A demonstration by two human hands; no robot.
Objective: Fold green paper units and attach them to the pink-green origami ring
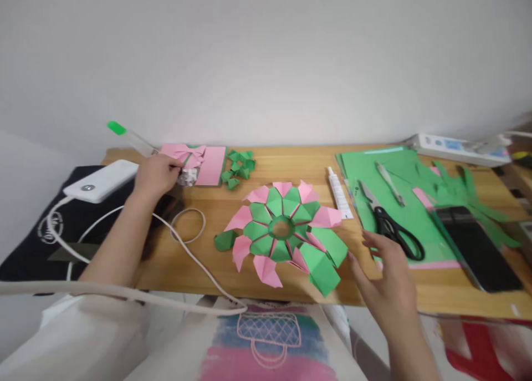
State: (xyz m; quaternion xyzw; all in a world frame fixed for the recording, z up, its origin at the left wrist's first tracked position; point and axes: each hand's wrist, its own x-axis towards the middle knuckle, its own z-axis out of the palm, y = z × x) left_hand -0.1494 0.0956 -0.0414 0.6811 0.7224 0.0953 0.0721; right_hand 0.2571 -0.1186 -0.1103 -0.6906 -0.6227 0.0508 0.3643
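Note:
My left hand point(157, 176) is at the back left, its fingers pinched together beside a pink paper bow point(192, 155) and a crumpled whitish piece point(188, 176); what they hold, if anything, is too small to make out. My right hand point(384, 270) has its fingers apart and empty, just right of a round folded-paper ring point(282, 228). That ring has green inner segments and pink outer points, with larger green pieces at its lower right. Small folded green pieces point(239, 167) lie behind it, next to a pink paper stack point(211, 166).
Right of the ring lie a glue tube point(339, 193), green sheets point(353, 167), black scissors point(390, 225), a pen-like tool point(389, 182), a phone point(477, 248) and a power strip point(457, 148). A power bank point(102, 181) with a white cable point(187, 250) is left.

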